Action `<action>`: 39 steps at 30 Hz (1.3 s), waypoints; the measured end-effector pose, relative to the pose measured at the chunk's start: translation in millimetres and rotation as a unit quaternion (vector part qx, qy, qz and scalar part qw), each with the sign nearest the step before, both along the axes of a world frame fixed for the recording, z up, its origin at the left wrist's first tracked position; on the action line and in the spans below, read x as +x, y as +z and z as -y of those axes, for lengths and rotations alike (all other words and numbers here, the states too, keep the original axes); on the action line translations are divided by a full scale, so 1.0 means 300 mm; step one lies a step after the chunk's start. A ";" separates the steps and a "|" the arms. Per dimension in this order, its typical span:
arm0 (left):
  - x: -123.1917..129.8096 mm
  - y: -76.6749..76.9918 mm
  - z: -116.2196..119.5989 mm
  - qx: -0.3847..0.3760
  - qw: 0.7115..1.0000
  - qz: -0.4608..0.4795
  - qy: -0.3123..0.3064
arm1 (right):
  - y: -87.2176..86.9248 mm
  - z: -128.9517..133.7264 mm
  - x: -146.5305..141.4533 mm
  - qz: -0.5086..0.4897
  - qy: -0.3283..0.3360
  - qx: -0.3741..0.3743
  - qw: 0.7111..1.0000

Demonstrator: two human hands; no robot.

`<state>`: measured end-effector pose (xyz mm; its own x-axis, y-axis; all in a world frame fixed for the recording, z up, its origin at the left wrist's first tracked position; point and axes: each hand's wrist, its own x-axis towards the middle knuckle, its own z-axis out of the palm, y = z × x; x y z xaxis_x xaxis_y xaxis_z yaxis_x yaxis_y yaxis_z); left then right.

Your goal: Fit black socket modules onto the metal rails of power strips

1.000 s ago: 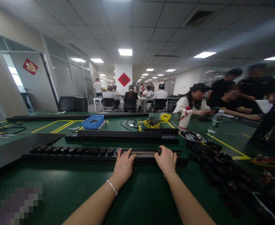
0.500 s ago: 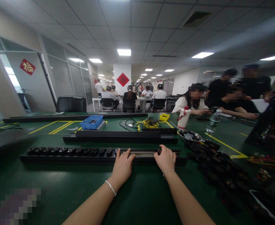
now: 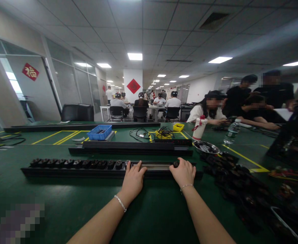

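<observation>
A long black rail (image 3: pixel 87 173) lies across the table in front of me, with a row of small black modules (image 3: pixel 86 163) seated along its left part. My left hand (image 3: pixel 133 179) rests on the rail at the right end of that row, fingers spread. Between my hands a bare metallic channel (image 3: pixel 157 166) shows. Over the right part of the rail, my right hand (image 3: pixel 183 173) is closed around a small black module (image 3: pixel 175 163), mostly hidden by the fingers.
Behind lies another black rail (image 3: pixel 131 149). Farther back are a blue bin (image 3: pixel 100 133) and cables (image 3: pixel 140 134). A metal dish (image 3: pixel 216 149), a bottle (image 3: pixel 232 131) and a heap of black modules (image 3: pixel 237 183) are to the right. Several people sit or stand beyond.
My right hand has shifted slightly right along the rail with the small black module. My left hand has stayed in place.
</observation>
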<state>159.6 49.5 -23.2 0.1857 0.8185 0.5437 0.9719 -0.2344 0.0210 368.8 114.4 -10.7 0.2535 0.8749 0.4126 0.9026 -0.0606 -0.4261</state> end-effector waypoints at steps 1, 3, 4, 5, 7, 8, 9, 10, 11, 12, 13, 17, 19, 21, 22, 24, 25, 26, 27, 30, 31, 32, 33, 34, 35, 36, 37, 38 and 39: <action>0.000 0.000 0.000 0.002 1.000 -0.001 0.000 | -0.003 -0.001 0.003 0.001 -0.003 0.001 1.000; 0.000 0.001 0.001 0.004 1.000 -0.002 0.000 | -0.006 -0.001 0.007 0.003 -0.005 -0.001 1.000; 0.000 0.001 0.002 0.003 1.000 -0.002 0.000 | -0.005 0.000 0.007 0.004 -0.006 -0.003 1.000; 0.000 0.002 0.002 0.003 1.000 -0.002 0.000 | -0.004 0.001 0.007 0.004 -0.009 -0.003 1.000; 0.002 0.005 0.002 0.001 1.000 -0.001 0.000 | -0.001 0.003 0.005 0.005 -0.012 -0.001 1.000; 0.002 0.006 0.002 -0.001 1.000 0.000 0.000 | 0.000 0.003 0.005 0.005 -0.013 0.000 1.000; 0.002 0.008 0.002 -0.004 1.000 0.001 0.001 | 0.001 0.004 0.005 0.004 -0.013 0.001 1.000; 0.003 0.009 0.002 -0.006 1.000 0.003 0.002 | 0.002 0.004 0.005 0.003 -0.012 0.002 1.000; 0.002 0.009 0.003 -0.008 1.000 0.004 0.003 | 0.002 0.004 0.006 0.002 -0.009 0.002 1.000; 0.002 0.009 0.003 -0.009 1.000 0.005 0.003 | 0.003 0.004 0.007 0.001 -0.006 0.003 1.000; 0.002 0.009 0.004 -0.009 1.000 0.005 0.003 | 0.003 0.003 0.009 0.000 -0.003 0.003 1.000; -0.001 0.004 0.003 -0.003 1.000 0.003 0.000 | 0.006 0.003 0.016 -0.005 0.006 0.005 1.000; -0.001 0.002 0.003 -0.001 1.000 0.000 -0.002 | 0.008 0.003 0.019 -0.008 0.011 0.004 1.000; 0.000 0.001 0.002 0.003 1.000 -0.001 -0.003 | 0.007 0.001 0.023 -0.012 0.018 0.001 1.000; 0.000 0.002 0.002 0.004 1.000 -0.001 -0.003 | 0.005 0.000 0.025 -0.013 0.020 0.001 1.000; 0.000 0.004 0.003 0.004 1.000 0.001 -0.003 | -0.002 -0.004 0.031 -0.010 0.010 0.008 1.000; 0.000 0.005 0.004 0.003 1.000 0.003 -0.003 | -0.007 -0.006 0.034 -0.006 0.000 0.015 1.000; 0.000 0.006 0.004 0.001 1.000 0.004 -0.003 | -0.013 -0.008 0.036 -0.002 -0.010 0.024 1.000; 0.000 0.007 0.005 0.000 1.000 0.004 -0.004 | -0.019 -0.010 0.039 0.001 -0.016 0.032 0.999; -0.001 0.008 0.006 0.001 1.000 0.003 -0.006 | -0.031 -0.015 0.047 0.000 -0.012 0.043 0.999; 0.000 0.007 0.006 0.003 1.000 0.003 -0.006 | -0.034 -0.016 0.049 -0.002 -0.008 0.045 0.999; 0.000 0.007 0.006 0.005 1.000 0.004 -0.006 | -0.035 -0.018 0.050 -0.004 -0.006 0.047 0.999; 0.001 0.006 0.006 0.007 1.000 0.004 -0.006 | -0.035 -0.018 0.051 -0.006 -0.005 0.049 0.999; 0.001 0.006 0.006 0.010 1.000 0.004 -0.006 | -0.034 -0.019 0.052 -0.008 -0.004 0.050 0.999; 0.002 0.005 0.006 0.011 1.000 0.004 -0.006 | -0.034 -0.019 0.052 -0.009 -0.004 0.051 0.999; 0.003 0.005 0.006 0.012 1.000 0.003 -0.005 | -0.033 -0.019 0.052 -0.011 -0.004 0.051 0.999; 0.004 0.005 0.006 0.013 1.000 0.003 -0.005 | -0.032 -0.019 0.052 -0.012 -0.004 0.050 0.999; 0.005 0.006 0.007 0.013 1.000 0.002 -0.005 | -0.031 -0.019 0.051 -0.014 -0.005 0.048 0.999; 0.005 0.006 0.007 0.012 1.000 0.002 -0.004 | -0.030 -0.020 0.051 -0.015 -0.007 0.047 0.999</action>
<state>161.1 47.4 -21.3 0.1911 0.8030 0.5646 0.9697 -0.2436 0.0183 384.1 120.3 -19.8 0.2789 0.8294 0.4841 0.8885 -0.0315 -0.4579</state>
